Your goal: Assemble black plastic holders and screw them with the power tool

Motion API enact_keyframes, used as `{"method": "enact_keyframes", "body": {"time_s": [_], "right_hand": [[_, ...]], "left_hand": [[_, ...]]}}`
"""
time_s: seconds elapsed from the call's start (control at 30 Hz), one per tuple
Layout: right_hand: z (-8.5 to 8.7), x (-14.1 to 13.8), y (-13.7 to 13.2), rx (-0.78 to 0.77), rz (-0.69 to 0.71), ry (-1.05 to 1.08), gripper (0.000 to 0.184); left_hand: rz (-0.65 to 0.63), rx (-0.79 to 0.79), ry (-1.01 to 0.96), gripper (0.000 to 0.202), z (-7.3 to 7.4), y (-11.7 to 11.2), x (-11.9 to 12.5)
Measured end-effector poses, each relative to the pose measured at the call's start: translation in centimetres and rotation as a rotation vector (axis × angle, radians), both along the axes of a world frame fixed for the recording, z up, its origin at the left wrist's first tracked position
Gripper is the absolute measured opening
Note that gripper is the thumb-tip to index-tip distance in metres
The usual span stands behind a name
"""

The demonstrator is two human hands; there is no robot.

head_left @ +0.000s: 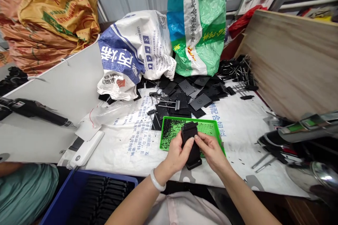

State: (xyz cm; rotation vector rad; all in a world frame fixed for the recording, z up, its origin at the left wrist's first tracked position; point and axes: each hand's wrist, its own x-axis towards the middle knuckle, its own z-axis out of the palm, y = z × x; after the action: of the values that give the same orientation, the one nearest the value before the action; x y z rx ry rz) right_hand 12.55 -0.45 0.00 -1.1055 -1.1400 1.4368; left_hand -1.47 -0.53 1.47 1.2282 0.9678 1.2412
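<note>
On bench [52, 88] front side, my left grip [178, 153] and right grip [211, 151] clench one black plastic part [189, 140] above green tray [169, 126].

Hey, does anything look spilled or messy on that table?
Yes. Tiny black bits lie scattered on the white printed sheet, off to the right of the green tray, so they look spilled. Black plates and rods also lie jumbled in a heap behind the tray.

the fingers [201, 141] hide the middle of the black plastic piece [194, 158].
</note>
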Motion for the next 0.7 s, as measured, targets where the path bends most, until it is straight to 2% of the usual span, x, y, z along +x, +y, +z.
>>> {"method": "enact_keyframes", "body": {"time_s": [0.17, 0.27, 0.33, 0.4, 0.57, 0.7], "right_hand": [[0.1, 1.2, 0.1, 0.079, 0.01, -0.091, 0.035], [-0.1, 1.4, -0.3, 0.065, -0.028, -0.029, 0.034], [-0.3, 1.4, -0.8, 0.034, -0.045, 0.053, 0.03], [-0.3, 1.2, -1.3, -0.014, -0.07, 0.117, 0.028], [0.5, 0.9, -1.7, -0.147, -0.134, 0.211, 0.037], [1.6, 1.3, -1.2, -0.209, -0.057, 0.214, 0.038]], "left_hand": [[0.015, 0.076, 0.134, 0.023, 0.5, 0.6, -0.8], [-0.102, 0.143, 0.248, 0.024, 0.7, 0.4, -0.9], [-0.2, 0.188, 0.315, 0.024, 0.8, 0.3, -0.9], [-0.245, 0.22, 0.345, 0.025, 0.7, 0.2, -0.7], [-0.264, 0.281, 0.391, 0.028, 0.4, 0.3, -0.3], [-0.251, 0.191, 0.371, 0.035, 0.3, 0.7, -0.1]]}}
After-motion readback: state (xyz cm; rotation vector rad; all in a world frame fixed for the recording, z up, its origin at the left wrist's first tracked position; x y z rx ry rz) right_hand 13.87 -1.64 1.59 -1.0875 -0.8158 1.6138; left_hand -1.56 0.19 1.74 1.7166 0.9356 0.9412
